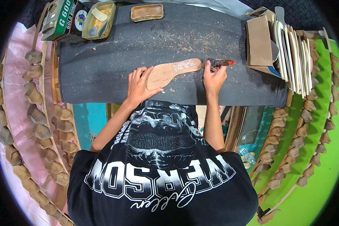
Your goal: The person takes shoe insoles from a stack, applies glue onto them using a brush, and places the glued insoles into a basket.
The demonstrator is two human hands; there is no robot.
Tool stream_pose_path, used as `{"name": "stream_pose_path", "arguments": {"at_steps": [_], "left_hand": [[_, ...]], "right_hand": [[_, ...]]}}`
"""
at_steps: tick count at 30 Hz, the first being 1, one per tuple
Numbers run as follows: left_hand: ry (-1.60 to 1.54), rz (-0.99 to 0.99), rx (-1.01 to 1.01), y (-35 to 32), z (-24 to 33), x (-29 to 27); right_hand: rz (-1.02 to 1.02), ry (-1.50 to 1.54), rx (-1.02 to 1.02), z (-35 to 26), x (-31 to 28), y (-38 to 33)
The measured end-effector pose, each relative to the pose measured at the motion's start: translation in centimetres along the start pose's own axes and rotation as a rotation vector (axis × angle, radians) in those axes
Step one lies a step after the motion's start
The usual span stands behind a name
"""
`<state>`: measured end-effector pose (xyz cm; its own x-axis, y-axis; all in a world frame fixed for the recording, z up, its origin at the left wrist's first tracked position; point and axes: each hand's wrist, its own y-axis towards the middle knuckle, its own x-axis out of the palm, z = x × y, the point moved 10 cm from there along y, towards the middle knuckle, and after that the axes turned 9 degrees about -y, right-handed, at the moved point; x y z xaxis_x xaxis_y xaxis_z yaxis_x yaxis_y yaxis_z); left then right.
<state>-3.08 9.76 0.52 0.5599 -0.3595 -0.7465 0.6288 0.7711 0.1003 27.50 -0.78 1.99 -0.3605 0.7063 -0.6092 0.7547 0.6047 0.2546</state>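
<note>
Matt, seemingly leather insole (168, 72) lies on rough, dusty dark cloth (101, 71).

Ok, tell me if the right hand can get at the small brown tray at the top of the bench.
Probably yes: the dark bench top between the right hand and the tray lies bare, though the hand holds a brush.

Dark work mat (101, 71) strewn with shavings. Green tin can (58, 19) and two shallow glue trays (98, 15), (147, 12) along its far edge. Stacked pale insoles (292, 52) beside a cardboard box (259, 41) at right. Racks of brown shoe lasts (41, 132), (290, 150) flank both sides.
</note>
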Motion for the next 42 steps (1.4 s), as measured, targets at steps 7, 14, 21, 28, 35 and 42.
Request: {"name": "stream_pose_path", "arguments": {"at_steps": [7,14,21,28,35,42], "left_hand": [[-0.004,0.009,0.031,-0.3,0.1,0.0],[0.000,0.021,0.038,-0.3,0.2,-0.3],[-0.025,0.023,0.034,-0.3,0.1,-0.2],[-0.048,-0.050,0.073,-0.5,0.3,-0.7],[-0.137,-0.074,0.048,-0.6,-0.3,-0.3],[-0.265,0.102,0.091,1.8,0.4,-1.1]], "right_hand": [[-0.276,0.152,0.080,-2.5,4.9,-5.7],[0.002,0.150,0.129,0.2,0.0,-3.0],[-0.177,0.300,0.066,-2.4,4.1,-5.8],[0.057,-0.054,-0.024,-1.8,-2.0,-1.5],[-0.241,0.210,0.037,-1.9,3.2,-4.1],[-0.042,-0.176,-0.270,-7.3,2.4,-0.8]]}}
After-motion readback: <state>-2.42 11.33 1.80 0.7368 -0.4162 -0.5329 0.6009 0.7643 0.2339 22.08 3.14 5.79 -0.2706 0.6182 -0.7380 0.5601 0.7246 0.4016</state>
